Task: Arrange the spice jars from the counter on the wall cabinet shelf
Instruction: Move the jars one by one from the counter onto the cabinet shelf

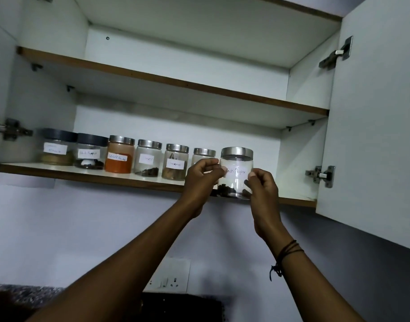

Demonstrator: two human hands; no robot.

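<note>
A clear glass jar with a steel lid and a "Black Pepper" label [237, 173] stands at the front edge of the lower cabinet shelf [129, 180]. My left hand [201, 176] grips its left side and my right hand [262, 182] grips its right side. Dark peppercorns lie at its bottom. To its left stands a row of several labelled jars: two with dark lids [57, 147], one full of orange powder [119, 155], and steel-lidded ones [176, 161]. The jar right behind my left hand [204, 153] is mostly hidden.
The upper shelf [176, 82] runs above. An open cabinet door [371, 126] hangs at the right with metal hinges [321, 175]. Bare shelf space lies right of the held jar. A wall socket [169, 275] sits below, above a dark counter edge.
</note>
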